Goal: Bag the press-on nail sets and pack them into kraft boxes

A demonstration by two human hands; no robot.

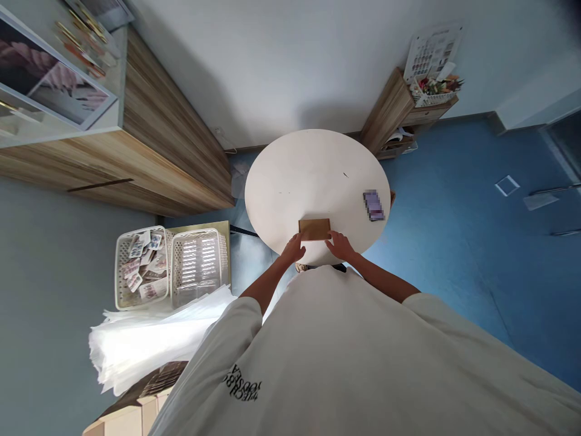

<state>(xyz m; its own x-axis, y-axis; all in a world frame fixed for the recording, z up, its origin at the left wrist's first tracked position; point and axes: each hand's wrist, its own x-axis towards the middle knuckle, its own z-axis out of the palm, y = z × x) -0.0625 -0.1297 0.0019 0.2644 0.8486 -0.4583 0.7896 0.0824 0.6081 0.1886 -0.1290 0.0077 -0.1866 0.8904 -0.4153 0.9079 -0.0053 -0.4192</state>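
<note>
A small brown cardboard box (315, 229) lies on the white round table (295, 163), close to the edge by my body. My left hand (294, 248) grips its near left corner, fingers on the side and thumb in front. At the opposite near corner, my right hand (340, 246) has hold of the box in the same way. The box looks closed, with its top face up. The undersides of my fingers are hidden.
A phone-like, pixelated object (373, 205) lies at the table's right. On the left stand two white baskets (118, 272), one with printed packets, beside white sheets (149, 339) and cardboard (131, 418). A wooden cabinet (181, 133) and a small shelf unit (388, 112) stand behind.
</note>
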